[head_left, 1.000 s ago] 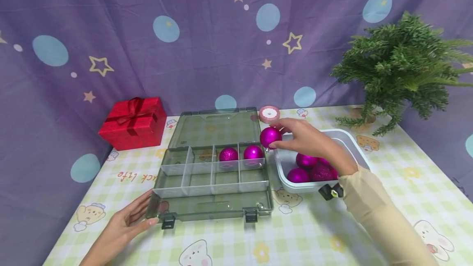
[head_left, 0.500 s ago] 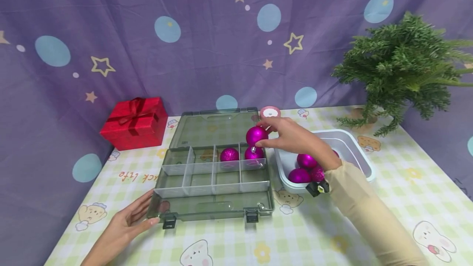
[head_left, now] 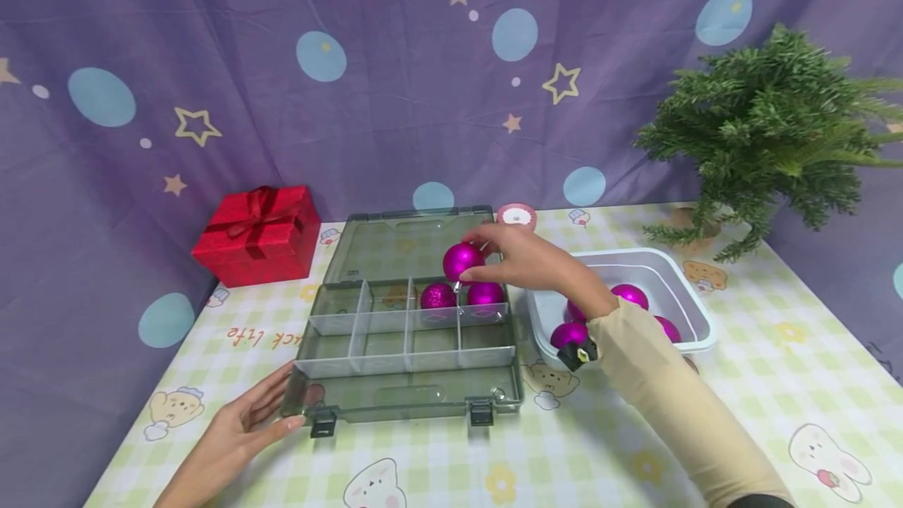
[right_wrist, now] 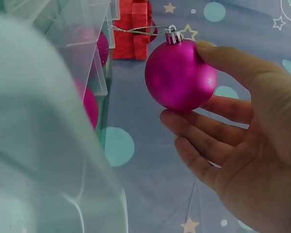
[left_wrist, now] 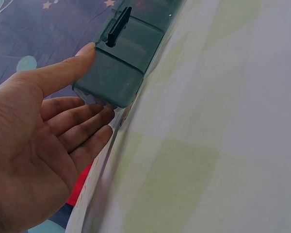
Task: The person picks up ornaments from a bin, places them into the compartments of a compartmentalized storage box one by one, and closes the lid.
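Observation:
My right hand point(head_left: 525, 255) holds a shiny magenta Christmas ball point(head_left: 463, 261) between thumb and fingers, over the back row of a clear grey-green compartment box point(head_left: 395, 414). In the right wrist view the ball point(right_wrist: 180, 75) shows its silver cap and a loose wire loop. Two magenta balls, one glittery point(head_left: 438, 296) and one smooth point(head_left: 487, 294), sit in neighbouring back compartments at the right. My left hand point(head_left: 236, 433) holds the box's front left corner, thumb on the front wall point(left_wrist: 109, 80) and fingers along the side.
A pale blue-grey tub point(head_left: 694, 320) with several magenta balls stands right of the box. Behind lie the box's opened lid point(head_left: 409, 245) and a pink ribbon roll point(head_left: 517, 215). A red gift box point(head_left: 257, 237) is at back left, a small artificial tree point(head_left: 762, 124) at back right.
My right hand has carried the magenta ball leftward from beside the tub to above the back compartments. More of the tub's balls show now. My left hand stays at the box corner.

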Tool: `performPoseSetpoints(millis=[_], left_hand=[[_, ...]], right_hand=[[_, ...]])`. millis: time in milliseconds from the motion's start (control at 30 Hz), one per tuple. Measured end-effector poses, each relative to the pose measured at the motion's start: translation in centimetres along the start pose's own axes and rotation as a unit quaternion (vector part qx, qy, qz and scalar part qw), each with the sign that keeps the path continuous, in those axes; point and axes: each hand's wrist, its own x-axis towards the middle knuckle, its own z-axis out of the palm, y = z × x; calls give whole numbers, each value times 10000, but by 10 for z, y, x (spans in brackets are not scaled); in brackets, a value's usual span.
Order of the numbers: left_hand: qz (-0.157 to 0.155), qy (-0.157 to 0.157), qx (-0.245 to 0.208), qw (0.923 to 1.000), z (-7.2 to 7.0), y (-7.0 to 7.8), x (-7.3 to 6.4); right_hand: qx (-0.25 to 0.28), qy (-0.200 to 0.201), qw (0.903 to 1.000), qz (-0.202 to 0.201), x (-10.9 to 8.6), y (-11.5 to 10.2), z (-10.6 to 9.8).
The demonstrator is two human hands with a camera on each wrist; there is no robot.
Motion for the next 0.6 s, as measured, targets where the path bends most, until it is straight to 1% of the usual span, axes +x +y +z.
performPoseSetpoints(millis=[167, 267, 433, 600], left_hand=[[-43, -24, -6, 10000, 0, 0, 1], [-84, -42, -20, 10000, 0, 0, 1], [-173, -65, -33, 9998, 0, 0, 0], [-255, -101, -74, 9996, 0, 1, 0]], right_hand=[[138, -100, 9998, 117, 11, -3, 5], [108, -128, 9998, 118, 16, -5, 9], [31, -181, 9998, 12, 26, -8, 16], [111, -319, 9993, -132, 36, -10, 27]])
